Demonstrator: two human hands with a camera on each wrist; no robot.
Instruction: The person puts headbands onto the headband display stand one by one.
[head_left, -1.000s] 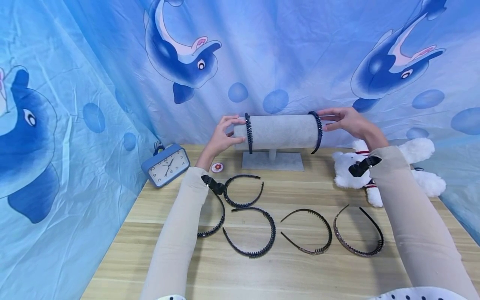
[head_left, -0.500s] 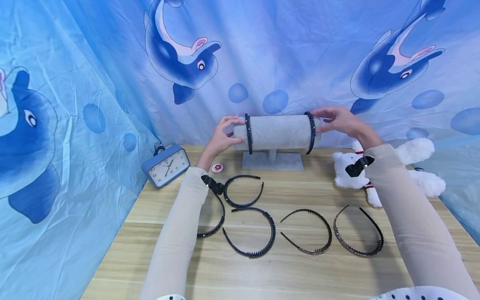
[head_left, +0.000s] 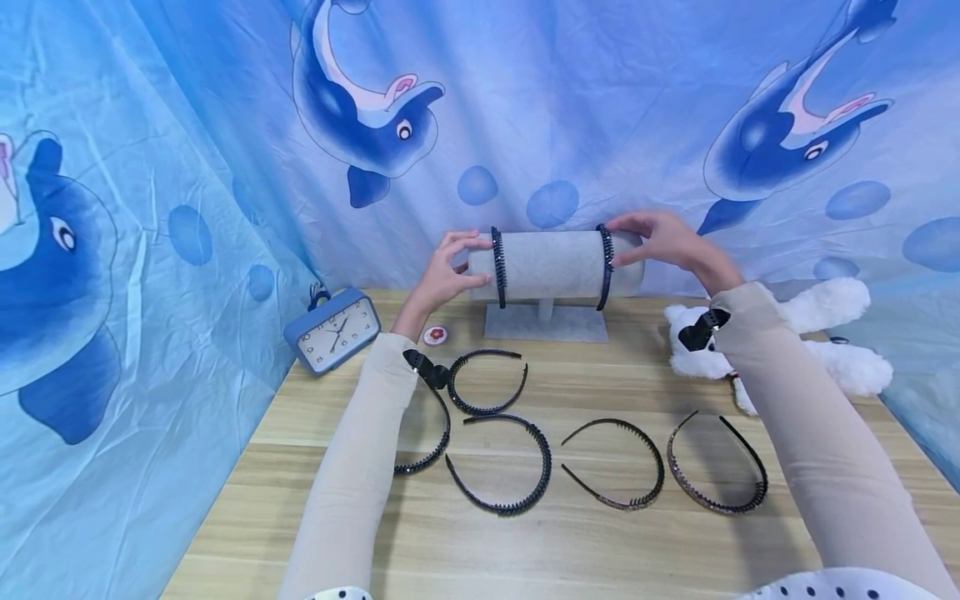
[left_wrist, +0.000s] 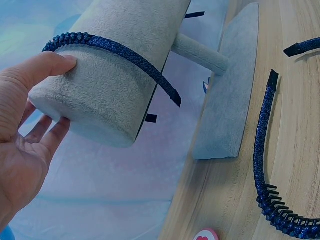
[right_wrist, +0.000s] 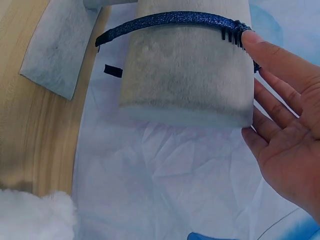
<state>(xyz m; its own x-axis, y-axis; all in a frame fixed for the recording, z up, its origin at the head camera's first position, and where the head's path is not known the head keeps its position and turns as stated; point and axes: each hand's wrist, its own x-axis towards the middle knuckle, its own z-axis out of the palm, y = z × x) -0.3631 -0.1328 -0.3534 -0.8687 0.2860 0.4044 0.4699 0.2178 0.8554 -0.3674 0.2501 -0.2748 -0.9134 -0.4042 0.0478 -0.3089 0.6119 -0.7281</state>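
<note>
A grey plush headband display stand stands at the back of the table, its roll lying crosswise on a post. My left hand grips the roll's left end, with the thumb in front and fingers behind. Right beside that thumb, a dark blue headband sits over the roll. Farther right, a second dark blue headband sits astride the roll, inward from its right end. My right hand holds this headband at its toothed part, the thumb touching it and the other fingers behind the roll.
Several loose headbands lie in front: a blue one, a smaller one, and two at right, one thin and one speckled. A blue alarm clock, a flower badge and a white plush toy flank the stand.
My right hand has slid the right headband leftward along the roll, away from its right end. The left hand and left headband have stayed in place.
</note>
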